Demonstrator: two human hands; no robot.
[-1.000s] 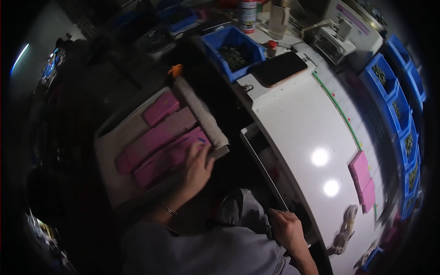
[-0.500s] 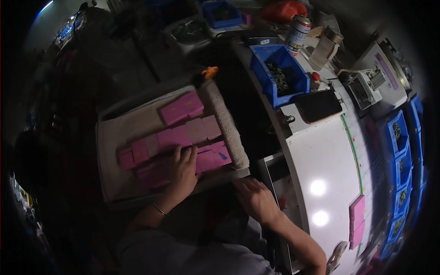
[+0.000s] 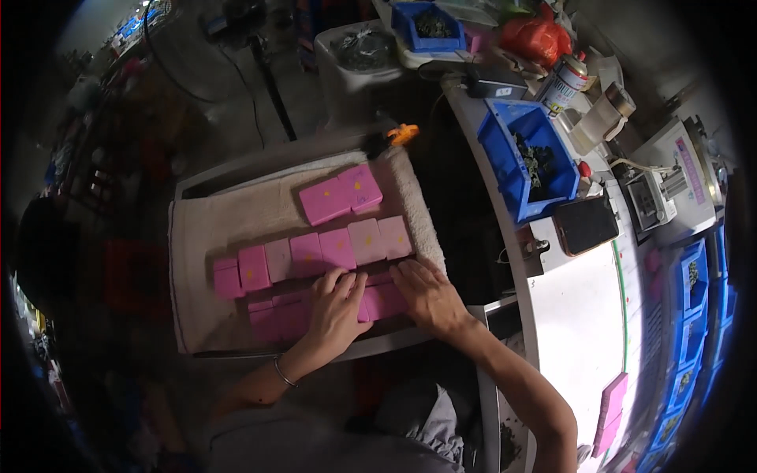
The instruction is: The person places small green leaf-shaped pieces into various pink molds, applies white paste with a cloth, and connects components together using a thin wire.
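Pink blocks, flat and rectangular, lie in rows on the beige towel (image 3: 197, 315) lining a shallow tray. My left hand (image 3: 337, 309) bends over the near row, its fingers at the far side and its thumb at the near side of a pink block (image 3: 382, 299). At that row's right end, my right hand (image 3: 430, 299) curls its fingers over the same stretch of blocks; its thumb is hidden. A middle row of pink blocks (image 3: 306, 254) runs just beyond my fingertips. Farther back sits a short pair of pink blocks (image 3: 339, 195).
Right of the tray stands a white worktable (image 3: 568, 315) with a blue bin (image 3: 524, 162), a dark phone (image 3: 585, 225), a spray can (image 3: 561, 85) and a bottle (image 3: 603, 118). Small blue bins (image 3: 688, 323) line its far right. An orange clamp-like thing (image 3: 403, 134) is at the tray's back corner.
My right hand has moved from the tray's near right edge onto the near row's right end. My left hand stays on that row. The whole view has shifted somewhat.
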